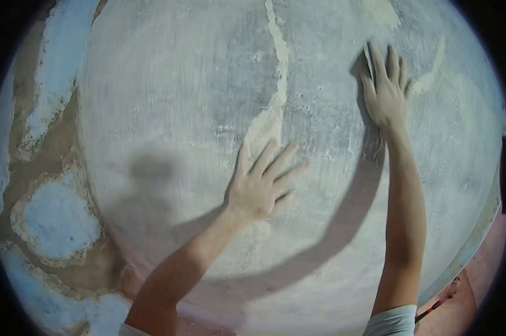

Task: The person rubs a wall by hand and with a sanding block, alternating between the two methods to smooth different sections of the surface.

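My left hand [258, 187] lies against a large pale grey, patchy wall surface [169, 84], its fingers spread. Its fingertips are at the lower end of a cream filler streak [281, 61] that runs down the surface. Higher up on the right, my right hand [387, 92] is pressed to the same surface with its fingers stretched upward. A thin pale sheet [368, 60] shows as a narrow edge between its thumb and forefinger; the rest of it is hidden, and its material cannot be made out.
Fainter cream patches [432, 75] mark the surface at the upper right. On the left, the wall has pale blue areas [60, 215] with ragged edges and bare brown plaster [51, 145]. A red and black cord-like item [437, 302] lies at the lower right. Arm shadows fall across the surface.
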Demonstrator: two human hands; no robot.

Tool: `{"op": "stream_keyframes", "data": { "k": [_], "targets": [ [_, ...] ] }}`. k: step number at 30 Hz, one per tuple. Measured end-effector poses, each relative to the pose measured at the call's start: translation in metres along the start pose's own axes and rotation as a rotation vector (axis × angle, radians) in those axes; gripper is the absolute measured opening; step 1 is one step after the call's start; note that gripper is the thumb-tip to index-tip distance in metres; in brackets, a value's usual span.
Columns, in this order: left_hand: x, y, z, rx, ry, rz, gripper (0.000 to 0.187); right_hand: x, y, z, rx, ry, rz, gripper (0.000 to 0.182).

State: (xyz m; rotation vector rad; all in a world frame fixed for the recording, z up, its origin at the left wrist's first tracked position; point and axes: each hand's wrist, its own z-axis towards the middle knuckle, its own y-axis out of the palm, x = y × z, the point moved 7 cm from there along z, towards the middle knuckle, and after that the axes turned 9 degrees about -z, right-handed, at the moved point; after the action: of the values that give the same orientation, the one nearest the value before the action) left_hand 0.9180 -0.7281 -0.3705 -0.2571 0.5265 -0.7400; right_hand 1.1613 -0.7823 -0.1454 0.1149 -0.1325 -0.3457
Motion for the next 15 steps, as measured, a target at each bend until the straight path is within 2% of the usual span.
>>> {"op": "stream_keyframes", "data": {
  "k": [2, 5, 6, 9, 11, 12, 15],
  "targets": [
    [0.011, 0.006, -0.031, -0.011, -0.011, -0.021, 0.072, -0.027, 0.007, 0.042, 0.031, 0.061, -0.087, 0.065],
    [0.024, 0.018, -0.076, 0.002, -0.040, -0.074, 0.069, -0.080, -0.004, 0.080, -0.075, 0.085, 0.105, 0.073],
    [0.028, 0.022, -0.090, 0.011, -0.059, -0.095, 0.068, -0.103, -0.005, 0.079, -0.028, 0.032, 0.063, 0.072],
    [0.042, 0.038, -0.140, 0.003, -0.123, -0.101, 0.068, -0.182, -0.025, 0.041, -0.026, -0.249, 0.069, 0.069],
    [0.054, 0.051, -0.177, -0.057, -0.196, -0.151, 0.066, -0.217, -0.031, -0.004, -0.062, -0.344, -0.014, 0.062],
    [0.061, 0.058, -0.197, -0.108, -0.243, -0.183, 0.065, -0.228, -0.040, -0.026, -0.082, -0.373, 0.075, 0.063],
    [0.077, 0.058, -0.237, -0.220, -0.346, -0.225, 0.061, -0.250, -0.063, -0.099, -0.227, -0.515, 0.218, 0.080]
  ]
}}
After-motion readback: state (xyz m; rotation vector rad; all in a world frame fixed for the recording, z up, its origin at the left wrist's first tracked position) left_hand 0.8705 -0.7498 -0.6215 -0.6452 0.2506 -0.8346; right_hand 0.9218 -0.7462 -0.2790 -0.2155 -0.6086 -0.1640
